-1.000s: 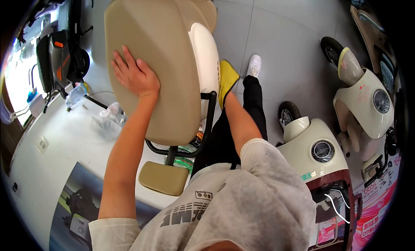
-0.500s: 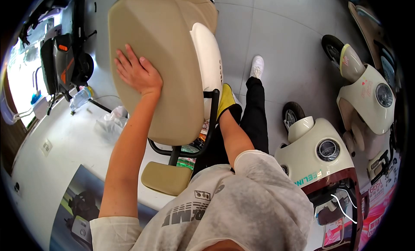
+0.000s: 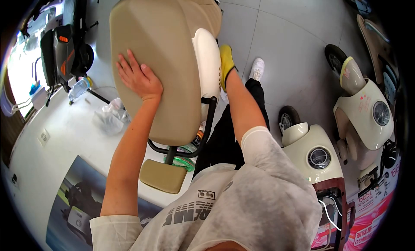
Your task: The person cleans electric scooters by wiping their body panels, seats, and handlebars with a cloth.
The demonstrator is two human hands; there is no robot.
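Note:
My left hand [image 3: 139, 78] lies flat with spread fingers on the tan seat [image 3: 160, 30] of a scooter. My right hand is inside a yellow glove-like covering [image 3: 226, 65], so its fingers are hidden. That covering is against or just beside the scooter's white side panel [image 3: 208, 60], near its upper part. Behind the seat, a black rail [image 3: 211, 117] curves round, and a small tan backrest pad [image 3: 163, 176] is fixed to it.
Cream scooters [image 3: 309, 151] stand to the right, one with a round dark lamp or speaker. A dark scooter [image 3: 62, 56] is at the left. A plastic bottle [image 3: 80, 88] and a clear plastic bag [image 3: 111, 119] rest on a white surface [image 3: 65, 134].
My right arm has stretched forward, taking the yellow covering from low by the rail up along the white panel. My left hand stays on the seat, almost unmoved.

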